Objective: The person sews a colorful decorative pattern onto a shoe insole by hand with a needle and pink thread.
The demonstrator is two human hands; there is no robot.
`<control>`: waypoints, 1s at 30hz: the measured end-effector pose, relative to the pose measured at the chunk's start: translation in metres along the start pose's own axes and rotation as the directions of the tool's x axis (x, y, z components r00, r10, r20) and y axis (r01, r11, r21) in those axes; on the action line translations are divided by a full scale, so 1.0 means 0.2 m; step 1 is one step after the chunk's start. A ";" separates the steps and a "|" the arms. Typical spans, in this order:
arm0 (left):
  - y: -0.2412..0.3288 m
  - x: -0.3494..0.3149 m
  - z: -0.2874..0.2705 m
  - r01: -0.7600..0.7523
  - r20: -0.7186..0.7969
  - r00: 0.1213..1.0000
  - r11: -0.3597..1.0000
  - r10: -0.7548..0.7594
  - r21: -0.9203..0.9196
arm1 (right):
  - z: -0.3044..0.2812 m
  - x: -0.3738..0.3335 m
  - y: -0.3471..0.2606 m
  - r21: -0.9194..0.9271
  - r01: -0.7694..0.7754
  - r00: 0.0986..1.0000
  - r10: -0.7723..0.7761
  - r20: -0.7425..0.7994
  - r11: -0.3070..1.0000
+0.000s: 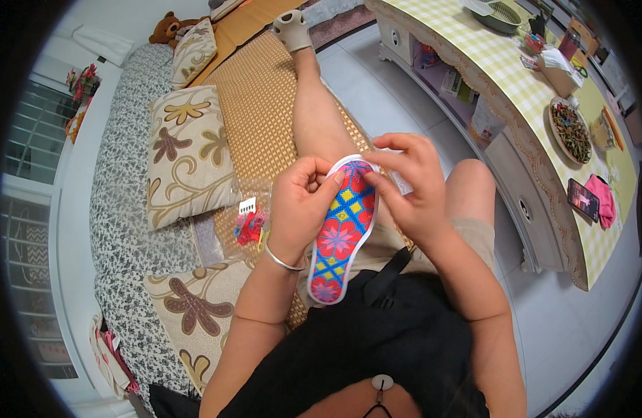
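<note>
My left hand grips the upper left edge of an embroidered insole, its thumb lying on the patterned face. The insole has a white rim, red flowers, blue lattice bands and yellow diamonds. It is tilted above my lap, toe end away from me. At the upper right edge is my right hand, thumb and forefinger bent close together over the stitched face. Whatever sits between those fingertips is too small to make out. Left of my left hand, a bundle of red and blue thread with a white card lies on clear plastic.
I sit on a woven mat with one leg stretched forward. Patterned cushions lie to the left. On the right stands a counter with a checked cloth, bearing a plate of food, a phone and a tissue box.
</note>
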State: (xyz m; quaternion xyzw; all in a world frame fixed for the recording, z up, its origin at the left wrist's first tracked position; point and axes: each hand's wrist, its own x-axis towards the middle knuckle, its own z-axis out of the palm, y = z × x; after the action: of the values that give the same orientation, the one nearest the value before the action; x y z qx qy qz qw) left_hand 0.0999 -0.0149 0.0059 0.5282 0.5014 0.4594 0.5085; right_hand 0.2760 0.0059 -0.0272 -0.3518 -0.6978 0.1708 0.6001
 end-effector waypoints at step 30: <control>-0.06 -0.04 0.02 -0.187 -0.174 0.967 0.982 0.184 0.002 | -0.12 -0.01 -0.11 0.041 -0.157 0.987 0.157 -0.017 0.987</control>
State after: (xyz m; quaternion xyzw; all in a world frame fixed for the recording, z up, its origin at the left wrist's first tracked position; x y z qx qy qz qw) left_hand 0.1025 -0.0238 -0.0063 0.5273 0.4888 0.5526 0.4216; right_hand 0.2934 -0.0160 -0.0083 -0.3954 -0.6582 0.2279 0.5988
